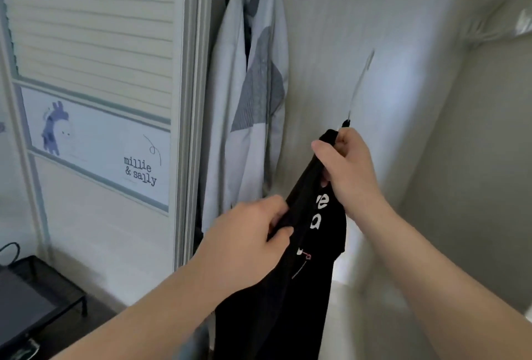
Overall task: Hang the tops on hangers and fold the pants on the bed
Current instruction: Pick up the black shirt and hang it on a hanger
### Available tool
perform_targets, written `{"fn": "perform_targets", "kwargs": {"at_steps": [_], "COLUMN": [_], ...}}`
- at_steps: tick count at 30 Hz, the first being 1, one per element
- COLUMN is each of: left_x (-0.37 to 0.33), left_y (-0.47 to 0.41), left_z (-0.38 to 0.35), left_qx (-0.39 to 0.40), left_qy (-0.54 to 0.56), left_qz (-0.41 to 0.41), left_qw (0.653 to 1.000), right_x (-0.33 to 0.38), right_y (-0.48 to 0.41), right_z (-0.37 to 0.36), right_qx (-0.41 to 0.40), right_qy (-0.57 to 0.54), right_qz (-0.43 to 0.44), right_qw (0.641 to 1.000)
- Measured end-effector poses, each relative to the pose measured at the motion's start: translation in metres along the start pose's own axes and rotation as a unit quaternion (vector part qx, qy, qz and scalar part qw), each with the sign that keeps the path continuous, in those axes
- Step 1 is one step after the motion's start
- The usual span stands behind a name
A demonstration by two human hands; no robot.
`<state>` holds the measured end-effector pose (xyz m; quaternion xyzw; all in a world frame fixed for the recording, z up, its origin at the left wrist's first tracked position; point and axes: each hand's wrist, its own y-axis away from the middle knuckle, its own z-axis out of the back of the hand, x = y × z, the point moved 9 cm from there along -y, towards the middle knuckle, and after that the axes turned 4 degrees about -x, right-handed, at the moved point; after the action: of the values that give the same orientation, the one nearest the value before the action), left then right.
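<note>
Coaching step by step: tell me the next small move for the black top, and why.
Probably raise the hanger hook up beside the grey garment: the right hand grips the black top at its neck, the left hand pinches its side.

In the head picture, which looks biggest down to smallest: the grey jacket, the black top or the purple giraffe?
Grey jacket and black top: about alike; the top is nearer, so no ranking.
Purple giraffe: clearly smallest.

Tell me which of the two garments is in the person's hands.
The black top with white lettering, gripped by both the left hand and the right hand. The pale grey-and-white patchwork garment hangs behind it, touched by neither hand.
</note>
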<state>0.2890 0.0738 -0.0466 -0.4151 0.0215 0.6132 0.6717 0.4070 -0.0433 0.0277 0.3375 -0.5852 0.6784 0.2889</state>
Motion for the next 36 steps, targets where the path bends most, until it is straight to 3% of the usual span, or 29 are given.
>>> {"fn": "perform_targets", "kwargs": {"at_steps": [8,16,20,26,30,36], "left_x": [-0.022,-0.071,-0.091,-0.105,-0.098,-0.065], "left_y": [-0.133,-0.271,-0.328,-0.391,-0.41,-0.415], "left_z": [0.061,0.107,0.117,0.122,0.118,0.108], "left_qx": [-0.083,-0.148,-0.167,-0.178,-0.179,-0.157], "left_qy": [-0.096,-0.27,-0.326,-0.341,-0.357,-0.381], "left_qz": [-0.086,-0.161,-0.168,-0.157,-0.152,-0.121], "left_qw": [0.988,0.938,0.915,0.91,0.904,0.903], "right_x": [0.079,0.133,0.142,0.136,0.114,0.098], "right_y": [-0.133,-0.285,-0.349,-0.415,-0.432,-0.425], "right_z": [-0.023,-0.014,-0.008,0.005,0.0,-0.022], "right_qx": [0.027,0.035,0.042,0.019,0.032,0.045], "right_qy": [-0.017,0.017,0.034,0.026,0.018,0.024], "right_qz": [0.127,0.192,0.174,0.115,0.055,0.056], "right_qw": [0.991,0.981,0.983,0.993,0.998,0.997]}}
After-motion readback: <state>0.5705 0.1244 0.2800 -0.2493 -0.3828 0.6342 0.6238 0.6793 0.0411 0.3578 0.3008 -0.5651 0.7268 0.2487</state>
